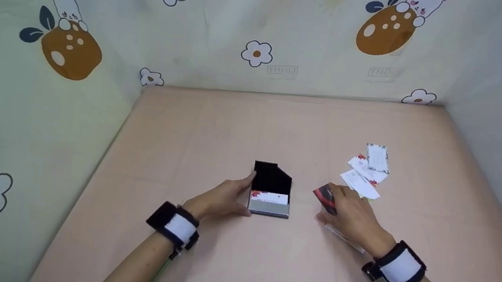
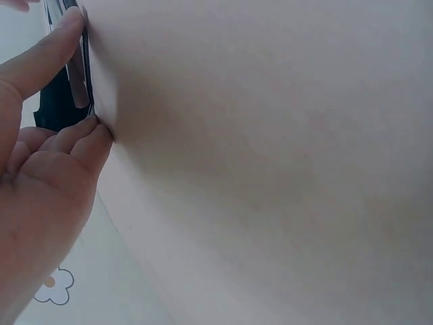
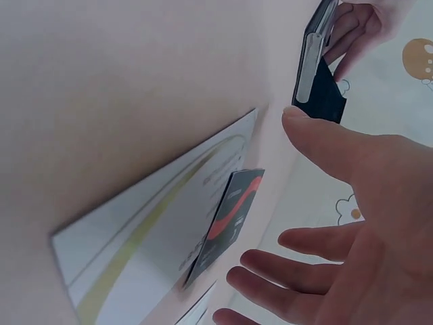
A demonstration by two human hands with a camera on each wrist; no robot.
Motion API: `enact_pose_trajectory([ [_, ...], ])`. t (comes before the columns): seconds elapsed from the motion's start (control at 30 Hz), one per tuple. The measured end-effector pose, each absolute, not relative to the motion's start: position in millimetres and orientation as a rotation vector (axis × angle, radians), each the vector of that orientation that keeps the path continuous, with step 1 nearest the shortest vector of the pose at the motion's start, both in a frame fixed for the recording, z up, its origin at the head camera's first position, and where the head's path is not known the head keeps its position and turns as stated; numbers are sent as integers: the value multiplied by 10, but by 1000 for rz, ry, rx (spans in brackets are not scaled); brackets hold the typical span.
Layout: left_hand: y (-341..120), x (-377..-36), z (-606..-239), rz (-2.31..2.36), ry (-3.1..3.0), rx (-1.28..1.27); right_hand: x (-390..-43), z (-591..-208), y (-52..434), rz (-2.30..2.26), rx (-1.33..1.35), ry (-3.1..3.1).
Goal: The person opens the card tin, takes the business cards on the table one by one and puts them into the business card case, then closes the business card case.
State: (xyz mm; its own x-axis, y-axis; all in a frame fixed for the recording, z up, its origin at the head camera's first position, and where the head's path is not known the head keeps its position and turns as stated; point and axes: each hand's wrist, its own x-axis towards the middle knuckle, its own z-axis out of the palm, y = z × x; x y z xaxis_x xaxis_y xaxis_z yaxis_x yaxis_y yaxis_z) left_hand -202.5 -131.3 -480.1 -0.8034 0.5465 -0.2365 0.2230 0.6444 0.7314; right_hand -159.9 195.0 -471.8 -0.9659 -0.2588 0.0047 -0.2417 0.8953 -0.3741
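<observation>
While our left hand (image 1: 222, 198) steadies the open case (image 1: 271, 190) at mid-table, thumb and fingers clasped on its left side with cards standing inside, our right hand (image 1: 352, 215) hovers with fingers loosely spread over a dark card (image 1: 324, 199), near more cards (image 1: 367, 170) lying beyond.

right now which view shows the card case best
The head view: the card case stands open on the table with its lid up and cards inside, the left hand holding its side. The left wrist view catches only a dark sliver past the fingers; the right wrist view shows it edge-on, far off.
</observation>
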Motion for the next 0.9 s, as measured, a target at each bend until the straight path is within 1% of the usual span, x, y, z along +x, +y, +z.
enact_pose_trajectory([
  [0.53,-1314,-2015,-4804,968,2452,600,-1600,-4780,2029,-590,-374,3049],
  [0.77,-1310,-2031,-4819,955,2457,609,-1620,-4751,2011,-657,-260,2972],
  [0.9,-1305,-2032,-4814,949,2459,602,-1633,-4747,2011,-658,-247,2970],
])
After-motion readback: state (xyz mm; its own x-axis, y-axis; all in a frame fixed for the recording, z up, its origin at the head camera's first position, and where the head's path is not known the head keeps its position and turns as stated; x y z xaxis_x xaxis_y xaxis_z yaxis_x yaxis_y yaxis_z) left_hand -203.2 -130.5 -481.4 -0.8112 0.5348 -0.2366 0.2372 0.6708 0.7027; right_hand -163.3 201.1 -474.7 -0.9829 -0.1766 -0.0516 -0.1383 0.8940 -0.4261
